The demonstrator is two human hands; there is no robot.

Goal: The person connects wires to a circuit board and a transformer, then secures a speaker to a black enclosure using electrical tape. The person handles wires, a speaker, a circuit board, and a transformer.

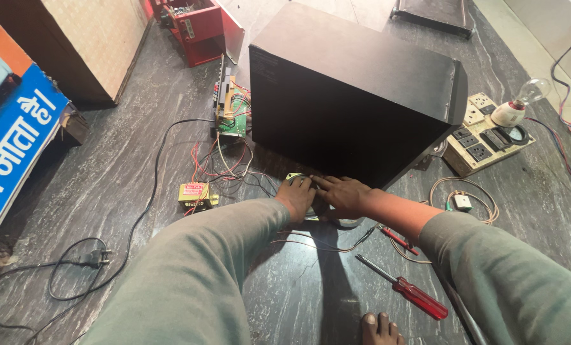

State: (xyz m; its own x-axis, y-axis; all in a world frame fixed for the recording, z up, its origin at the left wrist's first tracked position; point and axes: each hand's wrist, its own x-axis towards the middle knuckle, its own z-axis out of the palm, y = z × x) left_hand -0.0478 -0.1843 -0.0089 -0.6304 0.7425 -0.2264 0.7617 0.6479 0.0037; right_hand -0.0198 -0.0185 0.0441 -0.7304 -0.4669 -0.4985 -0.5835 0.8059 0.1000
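Both hands [327, 195] over some half-hidden, perhaps round part [312, 214]

red screwdriver [405, 289] on floor | socket board [485, 137] with bulb [532, 91] | yellow transformer [194, 193] | black plug [93, 258]

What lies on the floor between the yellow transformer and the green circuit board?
In the head view, a tangle of red, black and white wires lies between the transformer and the circuit board.

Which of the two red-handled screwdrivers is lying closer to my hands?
The smaller red-handled screwdriver, just beside the right forearm. The larger screwdriver lies farther back toward the foot, with a longer shaft and thicker handle.
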